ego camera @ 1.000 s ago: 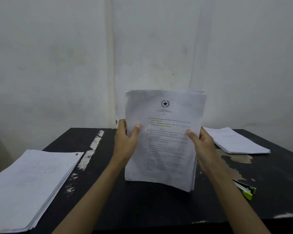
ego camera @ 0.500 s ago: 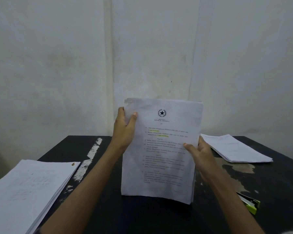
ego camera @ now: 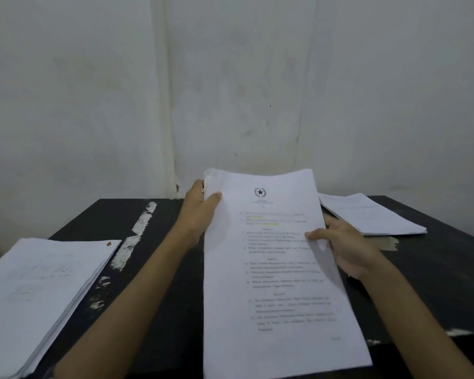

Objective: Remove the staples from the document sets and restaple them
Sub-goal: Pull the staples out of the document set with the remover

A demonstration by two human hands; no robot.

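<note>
Both hands are holding one document set (ego camera: 279, 269) above the middle of the black table (ego camera: 162, 296), its printed face tilting toward the camera and its lower edge coming nearest.

- Left hand (ego camera: 200, 214): pinching the upper left edge, thumb lying on the front page just below the corner, fingers going behind the sheets.
- Right hand (ego camera: 348, 250): gripping the right edge about midway down, thumb pressing on the front page, fingers curling behind.
- The set's upper left corner is looking ragged. No staple is showing there, though the frame is too soft to be sure.

Other paper:
- A thick stack of papers (ego camera: 39, 291) is lying at the near left of the table, with a small rust-coloured mark (ego camera: 109, 243) at its far right corner.
- A thinner stack (ego camera: 372, 214) is lying at the far right, just beyond the right hand.

Progress, as a judgement: the work is sitting mid-batch, with one set in hand and two piles waiting or finished. Which pile is which cannot be told. No stapler or staple remover is showing. The set in hand appears to be between steps, probably being squared up or checked at its corner. Stapling it looks not yet done, and the thick left stack suggests much is remaining.
</note>
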